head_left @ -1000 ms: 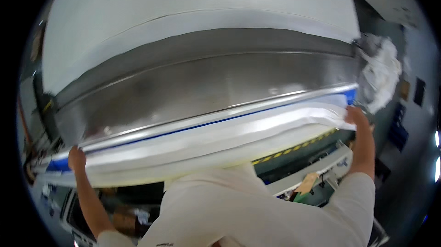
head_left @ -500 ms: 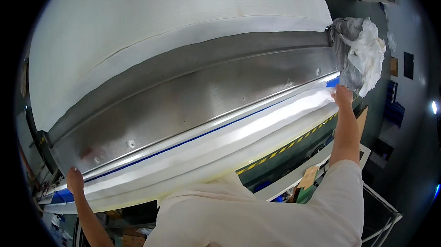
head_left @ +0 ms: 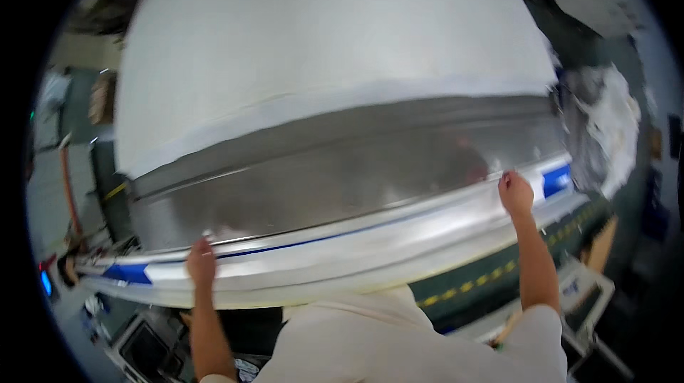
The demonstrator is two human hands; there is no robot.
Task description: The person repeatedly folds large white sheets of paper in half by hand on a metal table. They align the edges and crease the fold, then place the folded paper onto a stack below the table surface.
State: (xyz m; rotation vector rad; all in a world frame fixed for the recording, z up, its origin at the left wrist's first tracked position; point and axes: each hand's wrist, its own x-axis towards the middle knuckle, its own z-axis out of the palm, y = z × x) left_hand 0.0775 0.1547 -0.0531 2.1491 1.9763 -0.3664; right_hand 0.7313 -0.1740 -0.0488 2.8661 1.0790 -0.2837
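A long band of white fabric (head_left: 342,257) runs across the front of the machine, with a thin blue line along its far side and a blue patch (head_left: 129,273) near its left end. Above the left part of this band is my left hand (head_left: 201,262), fingers closed at the edge of the grey metal plate (head_left: 356,162). My right hand (head_left: 516,194) is a closed fist over the band's right part, left of a second blue patch (head_left: 557,180). What either hand pinches, if anything, is too blurred to make out.
Beyond the metal plate a broad white sheet (head_left: 335,27) rises away from me. Crumpled white and grey sheeting (head_left: 613,126) bunches at the right end. Black-and-yellow floor tape (head_left: 470,288) and a white-framed cart (head_left: 591,297) lie at lower right.
Both hands have come inward from the band's ends, uncovering the blue patches. The whole view has shifted and blurred as my head turned.
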